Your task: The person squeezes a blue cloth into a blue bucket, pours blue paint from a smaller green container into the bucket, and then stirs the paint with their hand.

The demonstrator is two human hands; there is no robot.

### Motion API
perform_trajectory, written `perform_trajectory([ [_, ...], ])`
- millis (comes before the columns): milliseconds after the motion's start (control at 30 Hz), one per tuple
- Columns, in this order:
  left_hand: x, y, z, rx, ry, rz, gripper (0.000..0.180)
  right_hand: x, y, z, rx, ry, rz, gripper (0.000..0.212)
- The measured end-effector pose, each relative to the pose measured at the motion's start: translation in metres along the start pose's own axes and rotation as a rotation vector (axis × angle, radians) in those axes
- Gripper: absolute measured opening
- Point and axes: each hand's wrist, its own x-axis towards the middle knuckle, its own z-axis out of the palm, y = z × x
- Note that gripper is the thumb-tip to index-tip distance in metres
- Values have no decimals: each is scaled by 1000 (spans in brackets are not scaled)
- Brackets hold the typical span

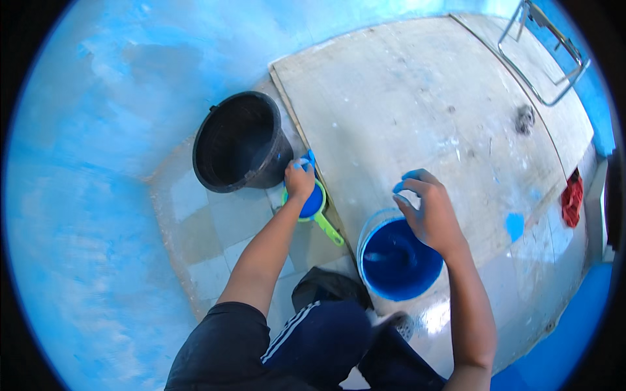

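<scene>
My left hand (299,180) is closed at the far rim of a lime-green dipper (331,229), its fingertips smeared blue. Blue paint (313,201) lies inside the dipper's bowl. A small blue piece (310,158) shows by the fingers; what exactly they grip is hidden. Over the far right rim of a bucket of dark blue paint (399,264), my right hand (428,212) hovers with fingers curved and thumb apart. Its fingertips are coated blue too, and nothing shows between them.
A black bucket (242,143) stands tilted in view just beyond my left hand. Pale boards (404,98) cover the floor ahead and right. A metal frame (544,58) is at the far right, with a red cloth (572,199) nearer. Blue-painted wall (85,215) rises on the left.
</scene>
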Motion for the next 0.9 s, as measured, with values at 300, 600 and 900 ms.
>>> perform_trajectory([
  [300, 30, 16, 20, 194, -62, -285, 35, 92, 1, 29, 98, -244, -199, 24],
  [600, 24, -12, -3, 109, 20, -116, 23, 122, -5, 39, 81, -286, -258, 26],
  [900, -10, 18, -68, -28, 189, -1, 14, 125, -15, 62, -74, -376, -316, 28],
])
